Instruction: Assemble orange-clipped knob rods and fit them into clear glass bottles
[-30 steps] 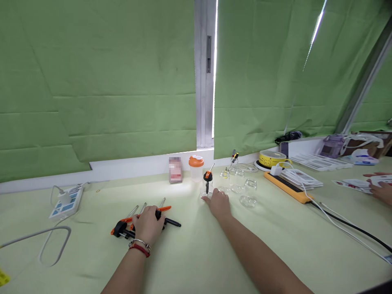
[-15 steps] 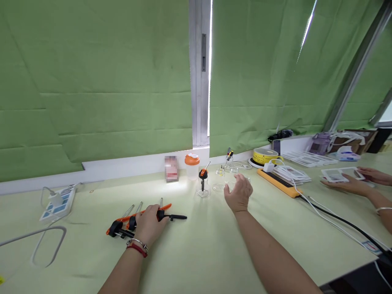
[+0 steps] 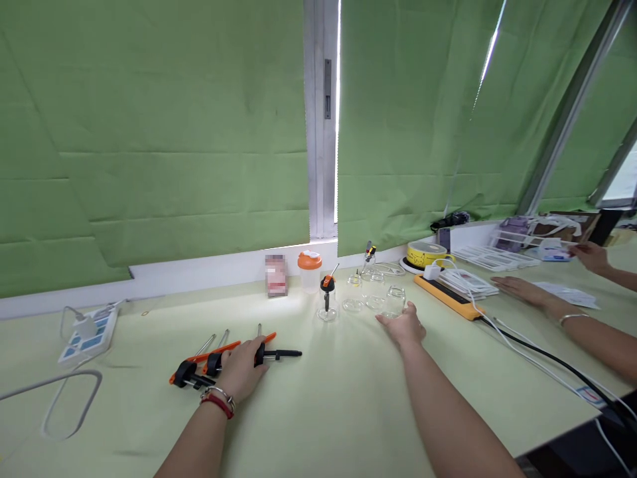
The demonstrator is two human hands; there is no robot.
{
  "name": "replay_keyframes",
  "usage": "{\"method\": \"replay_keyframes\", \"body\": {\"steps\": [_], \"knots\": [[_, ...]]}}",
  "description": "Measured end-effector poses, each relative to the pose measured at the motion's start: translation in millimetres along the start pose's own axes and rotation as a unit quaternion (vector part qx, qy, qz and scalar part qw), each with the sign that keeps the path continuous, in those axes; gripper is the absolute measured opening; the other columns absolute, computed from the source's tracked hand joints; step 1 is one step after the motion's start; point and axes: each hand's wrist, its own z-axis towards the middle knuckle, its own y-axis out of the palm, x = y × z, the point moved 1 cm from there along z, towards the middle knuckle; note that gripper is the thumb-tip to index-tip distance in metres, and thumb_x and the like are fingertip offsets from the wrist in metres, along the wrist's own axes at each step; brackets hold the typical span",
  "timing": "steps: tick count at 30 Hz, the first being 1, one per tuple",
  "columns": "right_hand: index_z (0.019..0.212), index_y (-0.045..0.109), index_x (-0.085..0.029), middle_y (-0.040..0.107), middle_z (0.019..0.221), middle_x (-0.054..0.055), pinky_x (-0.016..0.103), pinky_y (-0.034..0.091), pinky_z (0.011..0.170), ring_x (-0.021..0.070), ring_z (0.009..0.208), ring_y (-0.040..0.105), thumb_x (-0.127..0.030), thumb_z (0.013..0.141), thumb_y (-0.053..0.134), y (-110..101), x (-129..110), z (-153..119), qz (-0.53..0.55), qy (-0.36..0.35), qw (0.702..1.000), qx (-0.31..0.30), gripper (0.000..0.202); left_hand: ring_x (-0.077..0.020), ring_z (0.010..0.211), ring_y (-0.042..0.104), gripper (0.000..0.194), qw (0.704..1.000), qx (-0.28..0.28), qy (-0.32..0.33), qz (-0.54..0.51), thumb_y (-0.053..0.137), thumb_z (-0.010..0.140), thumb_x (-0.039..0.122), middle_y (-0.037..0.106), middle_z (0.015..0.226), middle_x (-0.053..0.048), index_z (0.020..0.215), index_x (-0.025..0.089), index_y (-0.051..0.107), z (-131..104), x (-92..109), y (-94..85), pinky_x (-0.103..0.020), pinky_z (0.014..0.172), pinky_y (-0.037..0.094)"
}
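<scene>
My left hand (image 3: pixel 243 370) is closed over an orange-and-black bottle top with a metal spout (image 3: pixel 259 352); its black stem sticks out to the right, and the palm hides part of it. Beside it on the table lie more such tops (image 3: pixel 186 373). At the right, my right hand (image 3: pixel 405 326) has its thumb and fingers around the lower part of a clear glass jar (image 3: pixel 395 299). Left of that jar stand other clear glass jars (image 3: pixel 354 292). A glass jar with an orange-and-black top (image 3: pixel 327 299) stands upright between my hands.
Behind are an orange-lidded cup (image 3: pixel 309 271) and a blurred box (image 3: pixel 276 275). To the right lie an orange power strip (image 3: pixel 450 297), cables and a yellow round container (image 3: pixel 426 254). Another person's hands (image 3: pixel 527 292) are at the far right. A white power strip (image 3: pixel 91 334) lies left.
My right hand has lowered and moved slightly right, onto the glass jar. My left hand stays on the bottle top. The other person's hands have moved apart.
</scene>
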Motion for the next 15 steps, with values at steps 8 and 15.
{"method": "replay_keyframes", "body": {"steps": [8,15], "knots": [[0.128,0.033,-0.018,0.051,0.127,0.018,0.038,0.043,0.086,0.0311,0.11,0.054,-0.059,0.053,0.068,-14.6,-8.8,-5.6,0.129,-0.022,0.99,0.053,0.093,-0.0288,0.106,0.057,0.049,0.999,0.012,-0.008,-0.034,0.062,0.068,0.027,0.066,0.112,-0.006,0.117,0.026,0.057,1.6,-1.7,0.7,-0.041,0.096,0.03],[0.123,0.043,-0.02,0.053,0.123,0.011,0.036,0.039,0.094,0.0275,0.114,0.049,-0.052,0.059,0.068,-27.5,-31.2,-45.1,0.118,-0.222,0.967,-0.035,0.076,-0.0289,0.101,0.058,0.043,0.998,0.037,-0.006,-0.042,0.062,0.068,0.03,0.067,0.106,-0.004,0.11,0.026,0.059,1.7,1.8,-0.2,-0.042,0.095,0.032]]}}
